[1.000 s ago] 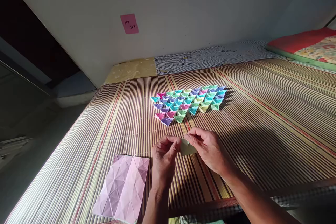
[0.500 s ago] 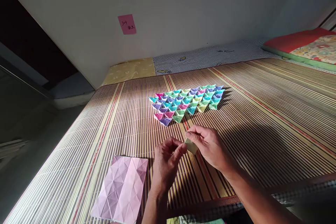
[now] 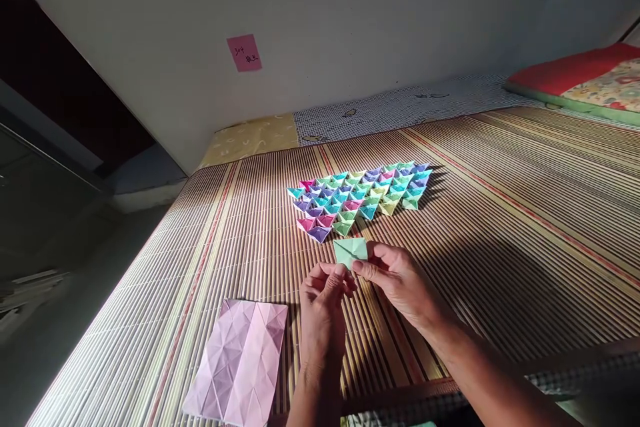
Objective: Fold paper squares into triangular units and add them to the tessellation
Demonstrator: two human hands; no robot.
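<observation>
A small pale green folded paper square (image 3: 351,251) is held up between my two hands, its creased face toward me. My left hand (image 3: 326,290) pinches its lower edge with thumb and fingertips. From the right side, my right hand (image 3: 395,273) grips the same paper, thumb in front and fingers behind. Just beyond my hands, several small folded paper boats (image 3: 353,205) stand in close rows, in pink, purple, turquoise, green and yellow. To the left of my left hand lies a pink-lilac sheet (image 3: 240,360) with a pattern of triangular creases.
A striped bamboo mat (image 3: 150,320) covers the bed surface. Along the wall runs a checked cloth (image 3: 400,104) beside a yellow cloth (image 3: 255,140). A red and floral cushion (image 3: 580,80) lies at the far right. A pink note (image 3: 244,53) is stuck on the wall.
The folded paper has been turned so its broad creased face shows, and it has been raised slightly away from me. My left thumb and fingers have shifted to its lower edge.
</observation>
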